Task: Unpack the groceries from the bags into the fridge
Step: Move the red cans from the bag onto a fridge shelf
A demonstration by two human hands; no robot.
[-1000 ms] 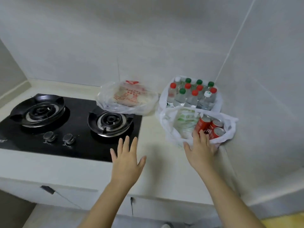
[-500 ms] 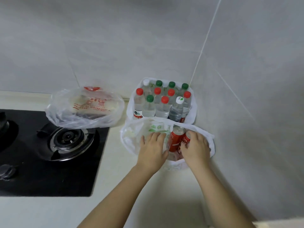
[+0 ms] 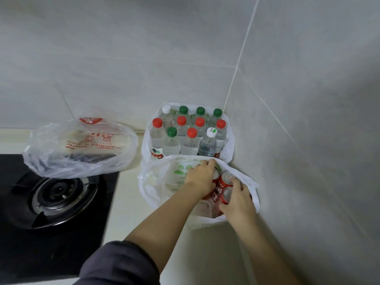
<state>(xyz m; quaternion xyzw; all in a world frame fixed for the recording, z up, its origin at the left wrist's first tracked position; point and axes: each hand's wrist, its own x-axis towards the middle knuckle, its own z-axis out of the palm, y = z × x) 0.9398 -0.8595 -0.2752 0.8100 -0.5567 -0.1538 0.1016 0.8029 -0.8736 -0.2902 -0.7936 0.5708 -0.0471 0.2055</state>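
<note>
in the white bag (image 3: 156, 188) | left hand (image 3: 202, 176) now grips red cans (image 3: 226, 179) | right hand (image 3: 238, 201) grips too

Glossy smooth metal — red cans (image 3: 225, 182). Thin matt crinkled plastic: white bag (image 3: 150, 190); shinier film on clear bag (image 3: 51, 163). Clear smooth plastic bottles (image 3: 171, 144). Glossy black hob (image 3: 61, 249). Matt cloth — my sleeve (image 3: 119, 266).

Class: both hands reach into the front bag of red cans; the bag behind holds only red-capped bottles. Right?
One slip. The head view shows left hand and right hand in the front bag of red cans, but the bottles in the bag behind have red, green and white caps.
</note>
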